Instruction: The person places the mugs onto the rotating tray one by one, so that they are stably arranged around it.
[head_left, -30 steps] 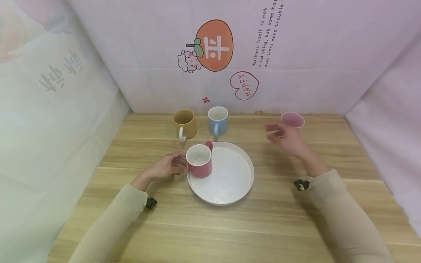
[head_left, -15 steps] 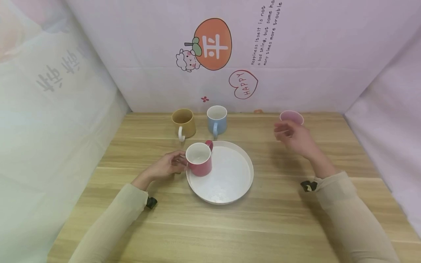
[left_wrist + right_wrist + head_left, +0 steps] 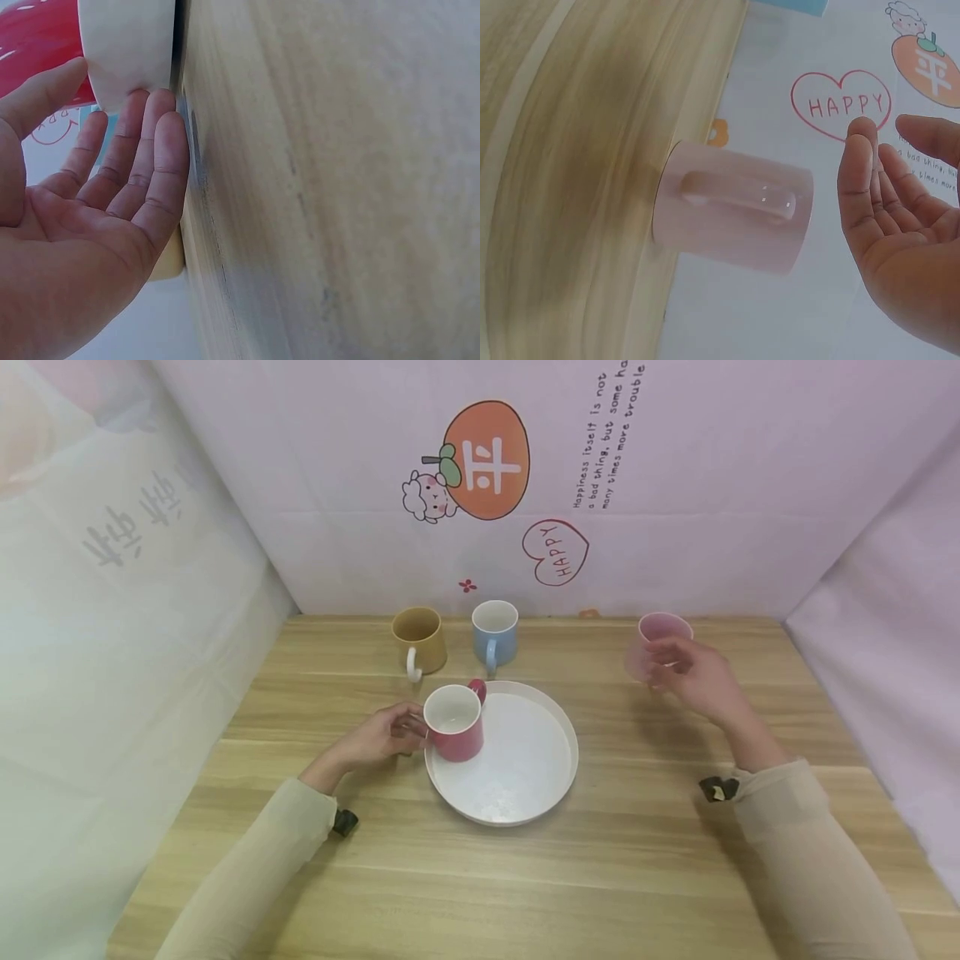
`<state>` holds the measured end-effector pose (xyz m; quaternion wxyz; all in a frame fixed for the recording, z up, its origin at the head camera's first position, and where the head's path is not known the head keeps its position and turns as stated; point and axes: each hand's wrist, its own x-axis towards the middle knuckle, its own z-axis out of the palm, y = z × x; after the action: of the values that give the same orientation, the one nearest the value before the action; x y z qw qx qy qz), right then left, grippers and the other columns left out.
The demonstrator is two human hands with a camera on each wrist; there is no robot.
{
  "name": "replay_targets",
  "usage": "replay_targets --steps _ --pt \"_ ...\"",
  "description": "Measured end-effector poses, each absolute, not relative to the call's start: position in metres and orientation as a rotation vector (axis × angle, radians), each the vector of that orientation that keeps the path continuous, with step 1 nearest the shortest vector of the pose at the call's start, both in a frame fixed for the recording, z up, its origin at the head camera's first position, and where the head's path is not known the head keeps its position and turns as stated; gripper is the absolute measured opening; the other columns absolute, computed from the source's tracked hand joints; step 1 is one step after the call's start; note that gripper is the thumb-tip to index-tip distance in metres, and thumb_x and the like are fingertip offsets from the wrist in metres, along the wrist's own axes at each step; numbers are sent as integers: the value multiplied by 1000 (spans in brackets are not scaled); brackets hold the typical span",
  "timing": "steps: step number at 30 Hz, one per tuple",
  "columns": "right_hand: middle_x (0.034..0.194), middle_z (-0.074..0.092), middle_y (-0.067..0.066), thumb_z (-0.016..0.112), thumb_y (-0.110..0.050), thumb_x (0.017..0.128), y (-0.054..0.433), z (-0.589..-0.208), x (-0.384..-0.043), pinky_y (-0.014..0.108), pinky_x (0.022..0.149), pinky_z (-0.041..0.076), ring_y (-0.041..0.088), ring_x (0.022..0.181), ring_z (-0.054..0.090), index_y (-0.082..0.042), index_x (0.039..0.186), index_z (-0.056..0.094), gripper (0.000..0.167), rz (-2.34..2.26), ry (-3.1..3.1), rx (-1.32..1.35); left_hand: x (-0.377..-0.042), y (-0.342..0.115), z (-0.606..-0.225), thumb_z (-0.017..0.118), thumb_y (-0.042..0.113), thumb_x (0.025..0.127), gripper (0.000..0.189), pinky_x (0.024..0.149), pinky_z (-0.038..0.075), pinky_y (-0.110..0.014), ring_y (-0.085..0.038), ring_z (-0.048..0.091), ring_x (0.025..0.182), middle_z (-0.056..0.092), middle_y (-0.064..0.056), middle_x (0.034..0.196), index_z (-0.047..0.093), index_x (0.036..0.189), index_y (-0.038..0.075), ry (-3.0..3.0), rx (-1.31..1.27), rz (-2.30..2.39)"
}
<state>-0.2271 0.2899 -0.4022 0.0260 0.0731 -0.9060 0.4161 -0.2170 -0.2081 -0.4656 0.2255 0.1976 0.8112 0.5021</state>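
Observation:
A red mug (image 3: pixel 456 735) with a white inside stands on the left part of a round white tray (image 3: pixel 532 760). My left hand (image 3: pixel 382 737) is beside the tray's left edge, fingers loosely extended. In the left wrist view its fingertips are right at the tray's outer wall (image 3: pixel 127 52), and the thumb tip overlaps the red mug (image 3: pixel 45 45). My right hand (image 3: pixel 693 677) is in front of a pale pink mug (image 3: pixel 641 660), with relaxed fingers and nothing in them. The right wrist view shows a gap between that hand (image 3: pixel 907 225) and the pink mug (image 3: pixel 735 225), whose handle faces the camera.
Behind the tray stand a mustard-yellow mug (image 3: pixel 431 653) with a white handle and a light blue mug (image 3: pixel 502 643). The wooden table (image 3: pixel 480 893) ends at a printed white cloth wall (image 3: pixel 337 527), and cloth hangs on both sides too.
My right hand has moved to the right and slightly nearer, passing in front of the pink mug and uncovering its left side. The left hand, tray and red mug have stayed in place.

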Motion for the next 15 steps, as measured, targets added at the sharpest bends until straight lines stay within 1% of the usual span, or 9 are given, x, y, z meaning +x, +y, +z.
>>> replay_targets --steps 2,5,7,12,15 --pt "124 65 26 65 -17 97 293 -403 -226 19 69 58 -8 80 63 -1 131 58 39 1272 -2805 219 -216 -208 -465 70 4 90 47 89 60 -38 -34 64 116 66 -23 123 52 133 -1 2243 544 1381" --pt "122 67 25 68 -21 95 300 -403 -224 15 69 53 -12 82 58 -3 130 60 41 1204 -2819 197 -216 -207 -464 72 6 90 44 88 60 -36 -31 64 115 66 -20 121 54 130 1 2255 540 1377" --pt "121 68 24 70 -23 94 303 -404 -223 14 68 51 -11 81 59 -4 129 61 41 1189 -2823 175 -216 -207 -465 73 7 90 43 87 60 -35 -30 64 114 67 -19 121 55 128 2 2263 539 1371" --pt "119 69 23 66 -22 96 311 -406 -222 24 67 59 -4 75 66 -3 126 62 36 1233 -2802 140 -216 -207 -465 72 7 90 41 87 60 -35 -28 64 113 67 -19 121 56 127 2 2268 529 1362" --pt "119 68 24 62 -22 99 314 -408 -221 25 65 59 -5 73 65 -2 126 62 34 1226 -2787 137 -217 -207 -465 71 7 90 40 87 60 -36 -29 64 113 66 -20 121 56 127 1 2269 535 1363"
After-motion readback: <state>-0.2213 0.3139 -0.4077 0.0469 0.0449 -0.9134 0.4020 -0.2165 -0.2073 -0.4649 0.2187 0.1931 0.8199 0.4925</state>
